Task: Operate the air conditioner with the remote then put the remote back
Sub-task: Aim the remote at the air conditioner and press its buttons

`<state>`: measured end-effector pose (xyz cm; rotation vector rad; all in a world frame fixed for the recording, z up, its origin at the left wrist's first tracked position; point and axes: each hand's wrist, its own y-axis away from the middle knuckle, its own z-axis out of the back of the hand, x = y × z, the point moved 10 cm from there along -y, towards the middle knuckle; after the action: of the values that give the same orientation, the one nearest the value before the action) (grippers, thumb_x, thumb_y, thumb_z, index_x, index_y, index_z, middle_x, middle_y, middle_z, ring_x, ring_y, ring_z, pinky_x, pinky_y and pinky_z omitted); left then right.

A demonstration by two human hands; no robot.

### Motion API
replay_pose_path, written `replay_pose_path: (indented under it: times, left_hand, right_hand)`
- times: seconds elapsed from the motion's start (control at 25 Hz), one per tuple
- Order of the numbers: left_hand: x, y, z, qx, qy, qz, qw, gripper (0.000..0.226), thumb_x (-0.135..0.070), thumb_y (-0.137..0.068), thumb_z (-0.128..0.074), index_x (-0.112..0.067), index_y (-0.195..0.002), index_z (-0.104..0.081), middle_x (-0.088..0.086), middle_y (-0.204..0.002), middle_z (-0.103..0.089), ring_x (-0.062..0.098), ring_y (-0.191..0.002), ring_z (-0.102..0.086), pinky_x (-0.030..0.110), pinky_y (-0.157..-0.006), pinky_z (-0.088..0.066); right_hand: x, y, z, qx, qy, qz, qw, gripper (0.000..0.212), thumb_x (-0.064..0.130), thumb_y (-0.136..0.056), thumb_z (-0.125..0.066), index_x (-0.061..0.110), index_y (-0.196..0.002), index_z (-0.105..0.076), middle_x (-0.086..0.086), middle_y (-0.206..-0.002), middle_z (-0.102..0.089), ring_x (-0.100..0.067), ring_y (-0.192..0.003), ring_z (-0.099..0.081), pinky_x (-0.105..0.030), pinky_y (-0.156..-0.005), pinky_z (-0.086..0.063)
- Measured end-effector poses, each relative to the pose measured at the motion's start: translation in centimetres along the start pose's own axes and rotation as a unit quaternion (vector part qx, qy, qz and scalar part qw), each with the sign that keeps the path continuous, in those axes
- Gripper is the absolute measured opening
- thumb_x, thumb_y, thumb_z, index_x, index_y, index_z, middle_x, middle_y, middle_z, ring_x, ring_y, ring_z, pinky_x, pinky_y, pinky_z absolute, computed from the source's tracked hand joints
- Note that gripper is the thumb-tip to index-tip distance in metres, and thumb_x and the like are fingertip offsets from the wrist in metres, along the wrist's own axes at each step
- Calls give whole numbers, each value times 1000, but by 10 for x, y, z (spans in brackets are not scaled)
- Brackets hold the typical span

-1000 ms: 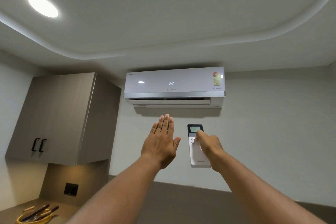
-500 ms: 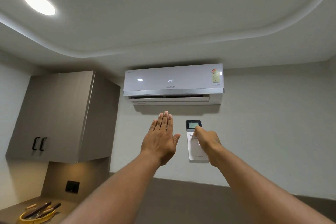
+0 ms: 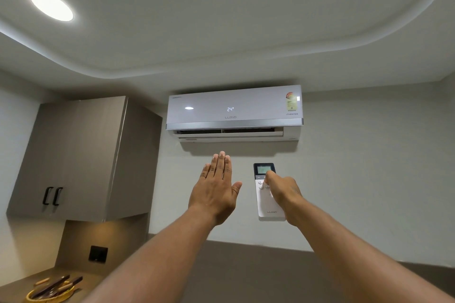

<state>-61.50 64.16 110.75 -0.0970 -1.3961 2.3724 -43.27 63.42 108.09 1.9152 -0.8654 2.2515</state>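
Note:
A white air conditioner [image 3: 234,110] is mounted high on the wall; its display reads 24 and its lower flap is open. Below it, a white remote [image 3: 263,200] with a dark screen at the top stands upright, its face toward me. My right hand [image 3: 283,190] wraps over the remote's right side, with a digit pressed on the buttons just under the screen. My left hand [image 3: 216,192] is raised flat beneath the air conditioner's outlet, fingers together and pointing up, holding nothing.
A grey wall cabinet [image 3: 78,157] with two black handles hangs at the left. Below it, a counter holds a yellow bowl [image 3: 49,294] with several dark-handled utensils. A black wall socket [image 3: 98,253] sits under the cabinet. A round ceiling light [image 3: 51,5] glows at the upper left.
Both hands, the remote and the air conditioner keep the same arrangement. Only the view has shifted slightly, so everything sits a little higher in the frame.

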Motion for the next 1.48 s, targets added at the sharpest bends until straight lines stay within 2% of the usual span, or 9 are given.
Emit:
replay_pose_path:
  times: [0.36,0.6,1.48]
  left_hand:
    - [2,-2,2,-11,3,7,1000,69,-51,-98,-7,-12,-148,18,7,-159,21,20,-145,20,35,-117,10]
    - [1,-4,3,-11,7,7,1000,69,-51,-99,-8,-11,-149,17,7,-160,20,20,-145,20,34,-116,11]
    - [-1,-4,10,-13,4,8,1000,68,-50,-99,-9,-11,-150,13,8,-161,18,21,-146,17,35,-117,9]
  right_hand:
    - [2,0,3,-8,-1,0,1000,23,28,-77,-51,8,-79,-62,-11,-72,-65,-30,-60,-62,-30,-60,-49]
    - [4,0,9,-18,5,2,1000,22,28,-78,-51,9,-78,-61,-10,-71,-64,-28,-57,-61,-26,-53,-46]
    - [11,6,6,-8,2,8,1000,23,29,-78,-49,10,-79,-61,-13,-75,-66,-31,-64,-62,-28,-58,-47]
